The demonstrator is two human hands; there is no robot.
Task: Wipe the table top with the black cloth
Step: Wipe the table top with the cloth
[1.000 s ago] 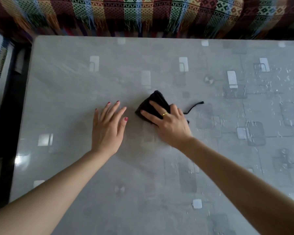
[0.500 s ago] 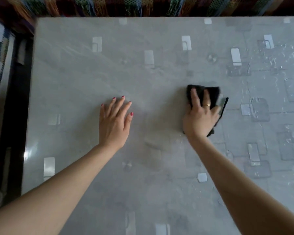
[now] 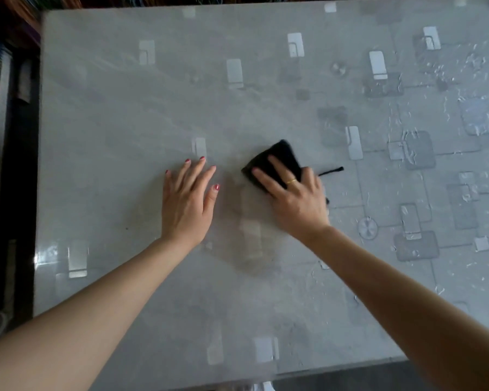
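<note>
Head view, looking down on a grey desk [image 3: 124, 122] with a glossy top patterned in pale and dark rounded rectangles. The black cloth [image 3: 280, 160] lies near the middle of the desk, just right of centre, bunched into a compact wedge. Its long axis runs on a diagonal, from a blunt corner at lower left toward the upper right. A thin black strand [image 3: 332, 171] trails from under the hand, pointing right and lying flat on the surface. Cloth looks matte, dark, soft-edged; slightly blurred.

Right hand [image 3: 294, 201] lies palm-down on the cloth, fingers extended and pressing it flat to the desk, covering its near part. No pinch; a gold ring [image 3: 292, 181] shows on one finger.

Left hand [image 3: 188, 204] rests flat on bare desk just left of the cloth, fingers spread, red nails, holding nothing. The two hands are near but apart.
</note>
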